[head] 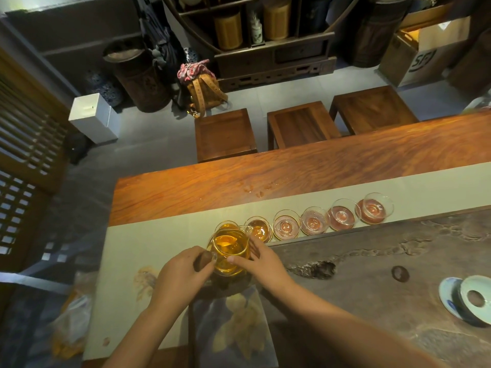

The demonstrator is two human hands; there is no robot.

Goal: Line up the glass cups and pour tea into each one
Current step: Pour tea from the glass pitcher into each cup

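2 hands on pitcher [230, 251] | L hand [183, 272] grips handle | R hand [261, 264] fingers flat vs side

The single head view looks steeply down, close over the table [292, 166], stools [225, 134] beyond.

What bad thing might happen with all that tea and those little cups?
1. The glass pitcher looks nearly full of tea, so a quick tilt might splash onto the pale cloth runner.
2. The cups stand close together in a row, so the spout or the right hand might knock one over.
3. The left hand grips only the small wooden handle; if it slips, the pitcher might drop.
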